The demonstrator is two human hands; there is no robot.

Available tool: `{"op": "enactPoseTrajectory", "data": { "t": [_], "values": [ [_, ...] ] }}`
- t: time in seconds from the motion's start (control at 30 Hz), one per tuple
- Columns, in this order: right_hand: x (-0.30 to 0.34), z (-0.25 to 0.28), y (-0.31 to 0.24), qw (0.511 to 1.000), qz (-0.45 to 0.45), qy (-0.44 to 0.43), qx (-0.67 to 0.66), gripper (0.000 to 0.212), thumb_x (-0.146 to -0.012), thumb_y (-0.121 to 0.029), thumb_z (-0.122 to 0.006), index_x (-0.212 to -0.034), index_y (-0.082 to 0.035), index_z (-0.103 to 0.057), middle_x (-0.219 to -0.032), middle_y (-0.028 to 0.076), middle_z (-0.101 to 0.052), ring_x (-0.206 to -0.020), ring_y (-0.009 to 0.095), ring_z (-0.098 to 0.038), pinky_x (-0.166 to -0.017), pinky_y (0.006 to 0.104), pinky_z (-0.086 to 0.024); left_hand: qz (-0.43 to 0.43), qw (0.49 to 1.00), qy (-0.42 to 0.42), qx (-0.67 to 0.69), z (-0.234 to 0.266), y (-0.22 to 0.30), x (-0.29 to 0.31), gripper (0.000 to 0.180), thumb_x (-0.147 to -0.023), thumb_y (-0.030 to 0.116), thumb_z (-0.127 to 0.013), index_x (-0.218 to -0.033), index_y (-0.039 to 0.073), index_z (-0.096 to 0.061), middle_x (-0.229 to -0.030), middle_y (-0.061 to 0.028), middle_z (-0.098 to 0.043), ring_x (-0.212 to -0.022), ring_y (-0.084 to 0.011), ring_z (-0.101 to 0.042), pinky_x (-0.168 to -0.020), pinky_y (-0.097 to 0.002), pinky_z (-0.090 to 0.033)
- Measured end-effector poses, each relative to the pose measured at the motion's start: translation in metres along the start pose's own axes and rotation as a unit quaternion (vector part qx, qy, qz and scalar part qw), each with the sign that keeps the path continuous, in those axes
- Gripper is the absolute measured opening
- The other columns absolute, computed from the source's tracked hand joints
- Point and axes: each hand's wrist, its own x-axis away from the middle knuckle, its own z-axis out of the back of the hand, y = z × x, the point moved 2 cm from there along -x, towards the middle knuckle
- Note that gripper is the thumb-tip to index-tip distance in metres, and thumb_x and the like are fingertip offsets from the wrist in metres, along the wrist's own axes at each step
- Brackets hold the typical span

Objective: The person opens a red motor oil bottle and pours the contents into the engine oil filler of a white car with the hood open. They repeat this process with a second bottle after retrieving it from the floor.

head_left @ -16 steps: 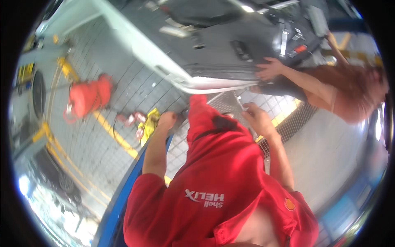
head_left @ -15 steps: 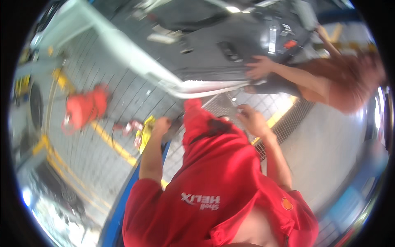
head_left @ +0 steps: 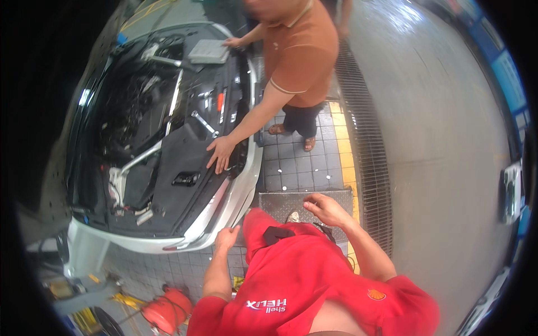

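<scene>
My left hand (head_left: 227, 237) hangs beside the front bumper of a white car (head_left: 246, 193), apart from it. Its fingers are loosely bent, the thumb stands off, and it holds nothing I can see. In front of my body, over a metal tread plate (head_left: 269, 200), my right hand (head_left: 327, 209) is raised with fingers loosely stretched and nothing in them. The car's engine bay (head_left: 134, 117) lies uncovered to the left. A metal wrench (head_left: 205, 124) and an orange object (head_left: 220, 102) rest on its black front cover (head_left: 168, 162).
Another person in an orange shirt (head_left: 305, 50) stands ahead at the bumper, one hand (head_left: 222, 152) flat on the cover, the other at a grey flat box (head_left: 208, 51). A floor grate (head_left: 372, 168) runs along the right. A red reel-like object (head_left: 166, 309) sits lower left.
My view has swung round to the left, so the car now fills the left side and the other person stands ahead. Both my hands stay low before me, taking hold of nothing.
</scene>
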Motion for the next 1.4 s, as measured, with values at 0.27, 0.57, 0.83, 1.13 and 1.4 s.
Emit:
{"op": "enactPoseTrajectory", "data": {
  "t": [0.27, 0.57, 0.83, 1.13, 1.4],
  "values": [
    [0.027, 0.079, 0.067, 0.956, -0.039, 0.206, -0.204, 0.037, -0.121, -0.030, -0.044, -0.113, -0.001, -0.066, -0.080, 0.007, -0.068, -0.075, 0.016, -0.066, -0.071, 0.0334, -0.054, -0.223, 0.959, -0.088, -0.154, 0.051, 0.163, -0.086, 0.061, -0.094, 0.060, -0.077, -0.122, 0.006, -0.080, -0.116, -0.0194, -0.082, -0.112, -0.0347, -0.078, -0.098, -0.0434, -0.060],
    [0.018, 0.134, 0.108, 0.913, -0.027, 0.249, -0.323, 0.030, -0.121, -0.027, -0.047, -0.115, -0.002, -0.064, -0.086, 0.006, -0.067, -0.077, 0.014, -0.065, -0.072, 0.0309, -0.054, -0.322, 0.927, -0.054, -0.183, 0.098, 0.344, -0.138, 0.056, -0.098, 0.051, -0.075, -0.126, 0.003, -0.078, -0.117, -0.0202, -0.081, -0.111, -0.0368, -0.077, -0.099, -0.0447, -0.060],
    [-0.006, 0.214, 0.102, 0.862, 0.016, 0.247, -0.443, 0.030, -0.119, -0.033, -0.054, -0.112, -0.006, -0.066, -0.095, 0.000, -0.065, -0.081, 0.010, -0.064, -0.075, 0.0279, -0.052, -0.288, 0.936, -0.112, -0.168, 0.040, 0.390, -0.151, 0.057, -0.100, 0.052, -0.073, -0.130, 0.004, -0.077, -0.122, -0.0221, -0.080, -0.119, -0.0358, -0.075, -0.104, -0.0451, -0.058],
    [-0.030, 0.311, 0.135, 0.853, 0.125, 0.137, -0.487, 0.031, -0.119, -0.035, -0.054, -0.114, -0.007, -0.064, -0.106, 0.002, -0.067, -0.082, 0.010, -0.061, -0.075, 0.0277, -0.050, -0.185, 0.963, -0.172, -0.090, -0.106, 0.334, -0.171, 0.054, -0.102, 0.048, -0.072, -0.125, 0.000, -0.077, -0.119, -0.0202, -0.081, -0.117, -0.0297, -0.077, -0.100, -0.0430, -0.058],
    [-0.060, 0.361, 0.157, 0.865, 0.088, 0.102, -0.484, 0.029, -0.119, -0.035, -0.055, -0.110, -0.008, -0.064, -0.100, 0.002, -0.067, -0.080, 0.010, -0.060, -0.074, 0.0267, -0.050, -0.165, 0.967, -0.178, -0.078, -0.160, 0.347, -0.180, 0.037, -0.100, 0.035, -0.068, -0.118, 0.005, -0.081, -0.111, -0.0181, -0.082, -0.107, -0.0303, -0.079, -0.096, -0.0424, -0.059]
  ]
}}
